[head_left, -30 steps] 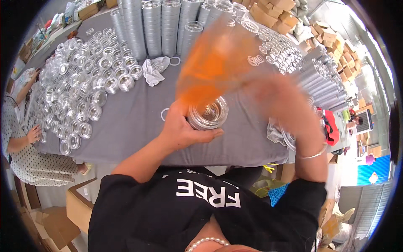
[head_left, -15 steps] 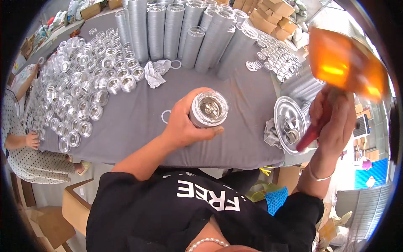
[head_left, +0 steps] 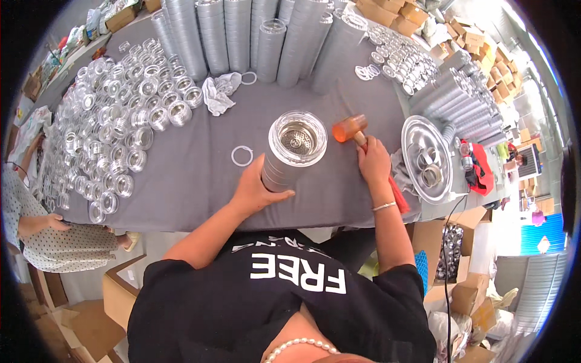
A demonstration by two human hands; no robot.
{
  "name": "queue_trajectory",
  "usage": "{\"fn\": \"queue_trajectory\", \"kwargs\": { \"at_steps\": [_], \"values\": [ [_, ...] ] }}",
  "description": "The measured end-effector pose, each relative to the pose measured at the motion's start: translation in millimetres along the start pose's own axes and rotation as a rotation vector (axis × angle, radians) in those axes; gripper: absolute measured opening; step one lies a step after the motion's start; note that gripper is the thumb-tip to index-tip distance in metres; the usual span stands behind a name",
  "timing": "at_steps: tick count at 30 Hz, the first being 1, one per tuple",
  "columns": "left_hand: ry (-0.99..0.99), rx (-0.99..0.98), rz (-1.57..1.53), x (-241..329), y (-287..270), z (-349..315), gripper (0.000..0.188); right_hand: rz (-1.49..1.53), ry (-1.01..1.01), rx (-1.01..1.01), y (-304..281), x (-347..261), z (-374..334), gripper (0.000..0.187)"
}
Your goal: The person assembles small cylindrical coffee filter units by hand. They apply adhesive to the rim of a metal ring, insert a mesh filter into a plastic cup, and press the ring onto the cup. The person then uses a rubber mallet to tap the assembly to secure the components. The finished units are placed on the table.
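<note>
At the middle of the grey surface (head_left: 200,175) stands a clear cylinder (head_left: 289,151) with a metal strainer in its open top, its long axis upright. The left hand (head_left: 257,190) wraps its near side low down, fingers curled closed around the wall. Just to the right, the right hand (head_left: 374,162) is closed on the handle of an orange mallet (head_left: 350,128), whose head rests on the surface beside the cylinder's rim, handle running back toward the person. The mallet head lies right of the cylinder top, near but apart. A loose clear ring (head_left: 242,156) lies to the cylinder's left. A round metal tray (head_left: 426,158) sits further right.
</note>
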State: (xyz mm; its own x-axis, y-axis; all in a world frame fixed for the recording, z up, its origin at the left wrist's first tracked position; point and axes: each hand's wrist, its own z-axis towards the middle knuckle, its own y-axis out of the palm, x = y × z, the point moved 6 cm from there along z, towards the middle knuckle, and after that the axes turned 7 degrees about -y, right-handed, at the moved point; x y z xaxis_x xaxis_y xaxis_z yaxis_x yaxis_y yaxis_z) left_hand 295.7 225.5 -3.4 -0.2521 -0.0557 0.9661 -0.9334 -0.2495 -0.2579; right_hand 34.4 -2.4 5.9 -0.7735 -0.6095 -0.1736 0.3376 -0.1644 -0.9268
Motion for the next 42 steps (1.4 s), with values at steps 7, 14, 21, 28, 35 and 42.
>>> {"fn": "queue_trajectory", "kwargs": {
  "at_steps": [7, 14, 21, 28, 35, 42],
  "values": [
    [0.098, 0.073, 0.155, 37.8, -43.3, -23.2, 0.137, 0.410, -0.291, 0.011, -5.3, -99.9, -45.9, 0.080],
    [0.540, 0.151, 0.160, 167.7, -56.3, 11.3, 0.088, 0.710, -0.413, -0.138, 74.0, -190.3, -74.1, 0.081],
    [-0.046, -0.233, -0.564, 159.0, -67.6, 113.6, 0.044, 1.808, -0.196, -0.830, 8.4, -198.9, -102.6, 0.076],
    [-0.050, -0.355, -0.615, 185.7, -41.2, 133.5, 0.047, 1.939, -0.232, -0.802, -13.2, -183.6, -100.4, 0.074],
    [0.316, -0.377, -0.193, 286.7, -19.2, 179.9, 0.069, 1.044, -0.313, -0.091, -52.8, -101.7, 2.6, 0.065],
    [0.710, -0.401, 0.826, 380.6, 44.2, 244.8, 0.068, 0.629, -0.066, 0.207, -42.4, 2.5, 144.0, 0.054]
  ]
}}
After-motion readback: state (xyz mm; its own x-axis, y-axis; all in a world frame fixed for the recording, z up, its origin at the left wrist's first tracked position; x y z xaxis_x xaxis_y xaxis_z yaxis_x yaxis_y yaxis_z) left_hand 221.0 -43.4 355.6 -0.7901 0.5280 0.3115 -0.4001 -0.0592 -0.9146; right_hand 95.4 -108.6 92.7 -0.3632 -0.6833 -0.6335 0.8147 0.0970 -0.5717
